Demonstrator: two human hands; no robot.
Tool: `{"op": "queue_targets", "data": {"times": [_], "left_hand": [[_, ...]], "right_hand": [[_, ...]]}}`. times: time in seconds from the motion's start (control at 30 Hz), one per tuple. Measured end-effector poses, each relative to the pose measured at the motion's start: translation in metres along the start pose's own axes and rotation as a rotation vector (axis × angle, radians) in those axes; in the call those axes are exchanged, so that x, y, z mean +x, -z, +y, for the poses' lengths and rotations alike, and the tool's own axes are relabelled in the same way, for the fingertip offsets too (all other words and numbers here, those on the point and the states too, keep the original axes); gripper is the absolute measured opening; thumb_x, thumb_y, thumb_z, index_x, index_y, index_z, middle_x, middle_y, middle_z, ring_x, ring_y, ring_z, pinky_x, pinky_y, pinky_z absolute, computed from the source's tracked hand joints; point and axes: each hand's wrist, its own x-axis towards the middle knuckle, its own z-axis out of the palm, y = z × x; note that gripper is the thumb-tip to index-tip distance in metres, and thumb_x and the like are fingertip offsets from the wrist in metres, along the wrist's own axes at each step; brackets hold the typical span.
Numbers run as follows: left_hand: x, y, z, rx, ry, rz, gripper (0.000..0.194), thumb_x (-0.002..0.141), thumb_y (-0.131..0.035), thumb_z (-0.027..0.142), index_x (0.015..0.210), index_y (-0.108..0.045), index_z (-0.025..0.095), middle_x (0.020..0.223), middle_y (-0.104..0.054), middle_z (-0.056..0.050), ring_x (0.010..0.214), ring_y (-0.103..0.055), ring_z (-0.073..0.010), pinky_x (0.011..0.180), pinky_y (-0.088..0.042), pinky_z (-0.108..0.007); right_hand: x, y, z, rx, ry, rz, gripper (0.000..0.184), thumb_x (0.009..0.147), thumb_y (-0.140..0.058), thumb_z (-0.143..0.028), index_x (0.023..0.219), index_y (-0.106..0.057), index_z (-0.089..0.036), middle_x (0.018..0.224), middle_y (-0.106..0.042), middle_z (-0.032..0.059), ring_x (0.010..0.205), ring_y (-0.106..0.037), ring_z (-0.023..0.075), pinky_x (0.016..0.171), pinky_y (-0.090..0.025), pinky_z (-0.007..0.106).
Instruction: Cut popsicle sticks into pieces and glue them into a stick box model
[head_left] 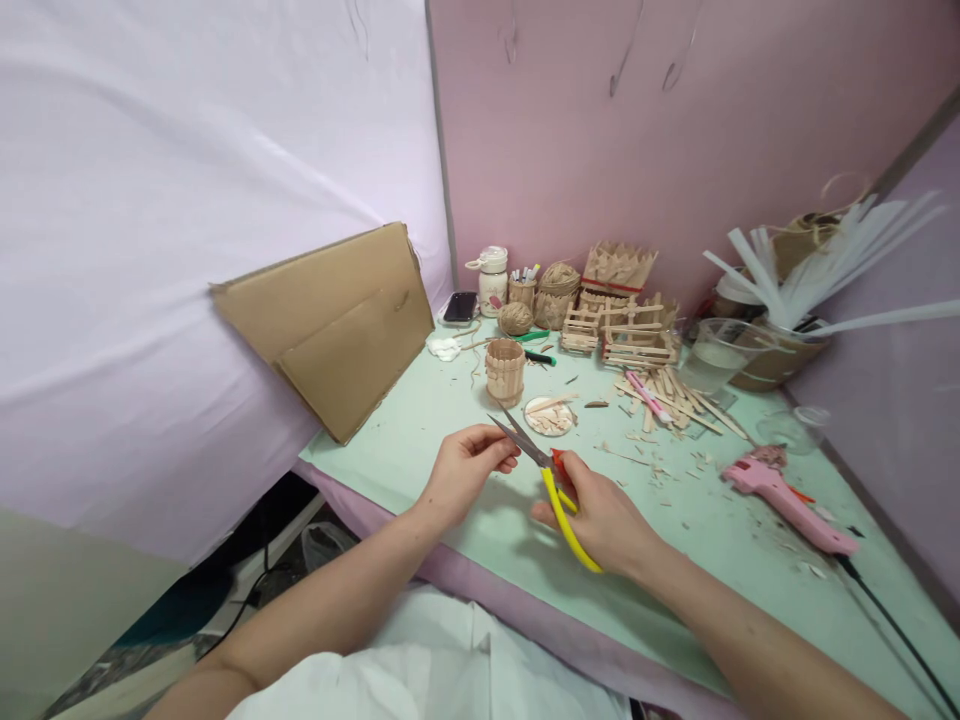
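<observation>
Right fingers (574, 467) grip yellow scissors (547, 468); spread blades (519, 437) point toward the left fingers (491, 457), pinched; holding anything? Can't tell.

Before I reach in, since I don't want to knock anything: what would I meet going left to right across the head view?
Brown cardboard → left hand → right hand holding yellow-handled scissors → pile of wooden sticks → pink glue gun.
</observation>
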Motion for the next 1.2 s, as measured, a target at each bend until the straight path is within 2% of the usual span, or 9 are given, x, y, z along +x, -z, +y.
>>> {"op": "queue_targets", "data": {"times": [0.43, 0.67, 0.87, 1.03, 1.2], "left_hand": [[0.000, -0.006, -0.002, 0.006, 0.020, 0.002, 0.021, 0.069, -0.067, 0.030, 0.080, -0.066, 0.012, 0.073, -0.067, -0.005, 0.064, -0.060, -0.0118, 0.065, -0.049, -0.025], [0.001, -0.006, 0.000, 0.002, 0.042, 0.008, 0.025, 0.066, -0.069, 0.034, 0.078, -0.065, 0.012, 0.071, -0.066, -0.004, 0.063, -0.059, -0.0121, 0.065, -0.049, -0.027], [0.000, 0.002, 0.007, 0.098, 0.030, -0.074, 0.019, 0.069, -0.066, 0.031, 0.073, -0.065, 0.012, 0.068, -0.063, -0.003, 0.061, -0.055, -0.0104, 0.063, -0.045, -0.024], [0.000, 0.012, 0.007, 0.140, 0.037, -0.135, 0.016, 0.069, -0.065, 0.028, 0.075, -0.065, 0.013, 0.070, -0.063, -0.003, 0.063, -0.054, -0.0102, 0.062, -0.044, -0.024], [0.001, 0.016, 0.008, 0.169, 0.036, -0.172, 0.016, 0.070, -0.064, 0.028, 0.073, -0.065, 0.013, 0.068, -0.062, -0.003, 0.062, -0.053, -0.0103, 0.063, -0.043, -0.024]], "right_hand": [[-0.001, -0.006, 0.002, 0.079, 0.011, -0.063, 0.032, 0.076, -0.054, -0.047, 0.077, -0.032, -0.024, 0.064, -0.046, -0.0055, 0.054, -0.038, 0.0123, 0.052, -0.024, 0.024], [0.000, -0.011, 0.008, 0.152, -0.007, -0.046, 0.027, 0.078, -0.051, -0.043, 0.072, -0.033, -0.024, 0.062, -0.046, -0.0054, 0.054, -0.040, 0.0123, 0.052, -0.026, 0.024], [-0.003, -0.007, 0.003, 0.233, 0.024, -0.091, 0.022, 0.080, -0.048, -0.037, 0.071, -0.034, -0.024, 0.059, -0.044, -0.0060, 0.054, -0.040, 0.0126, 0.052, -0.029, 0.024], [-0.005, -0.005, 0.003, 0.238, 0.030, -0.146, 0.021, 0.084, -0.044, -0.035, 0.071, -0.033, -0.024, 0.062, -0.051, -0.0039, 0.056, -0.047, 0.0136, 0.051, -0.028, 0.024], [-0.003, -0.005, 0.004, 0.214, 0.053, -0.172, 0.021, 0.084, -0.044, -0.035, 0.071, -0.031, -0.024, 0.062, -0.051, -0.0041, 0.057, -0.048, 0.0141, 0.052, -0.028, 0.024]]}}
